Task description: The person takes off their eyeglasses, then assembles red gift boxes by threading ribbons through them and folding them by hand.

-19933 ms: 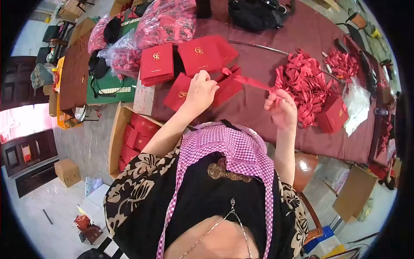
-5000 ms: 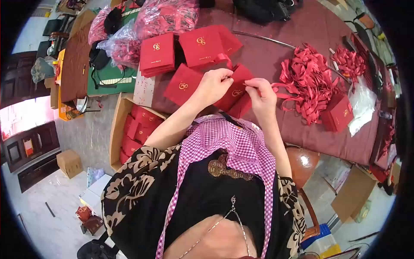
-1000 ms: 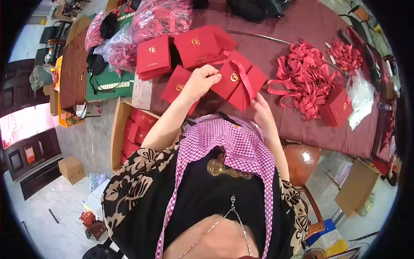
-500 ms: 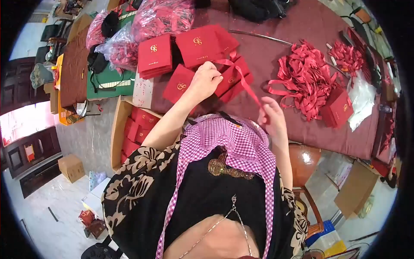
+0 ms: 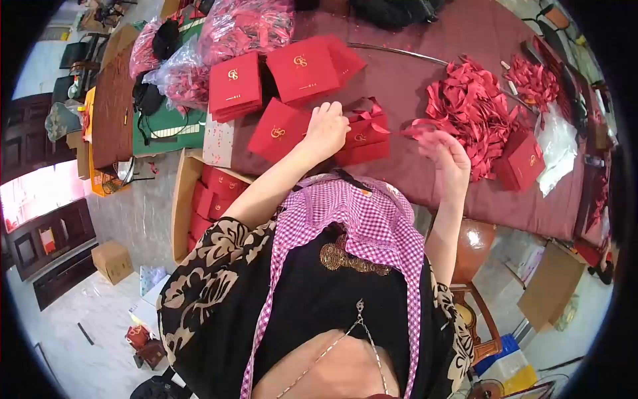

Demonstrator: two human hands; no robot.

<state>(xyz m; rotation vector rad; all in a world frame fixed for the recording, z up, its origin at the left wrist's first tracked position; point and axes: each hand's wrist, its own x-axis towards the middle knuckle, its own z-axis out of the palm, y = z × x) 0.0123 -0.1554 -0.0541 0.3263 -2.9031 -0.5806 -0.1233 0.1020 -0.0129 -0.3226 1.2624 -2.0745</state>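
Note:
My left hand (image 5: 327, 130) is closed at the left edge of a small red bag (image 5: 362, 149) with a gold logo, gripping it near its top. A red ribbon (image 5: 374, 110) loops over that bag. To the right, my right hand (image 5: 446, 159) is raised over the cloth, slightly blurred, its fingertips closed at a strip of red ribbon (image 5: 415, 128). Another red bag (image 5: 278, 133) lies flat just left of my left hand. Behind it are two stacks of red bags, one at the left (image 5: 235, 86) and one in the middle (image 5: 304, 70).
A heap of red ribbons (image 5: 470, 120) lies on the maroon tablecloth (image 5: 405, 80), beside a red box-shaped bag (image 5: 520, 161) and white plastic (image 5: 557, 149). Ribbon-filled plastic bags (image 5: 249, 30) stand back left. A cardboard box (image 5: 183, 206) holds red bags below the table's left edge.
My right hand has moved right and up, drawing ribbon away from the bag. The bag near my left hand has turned more level, and my left hand has shifted slightly right.

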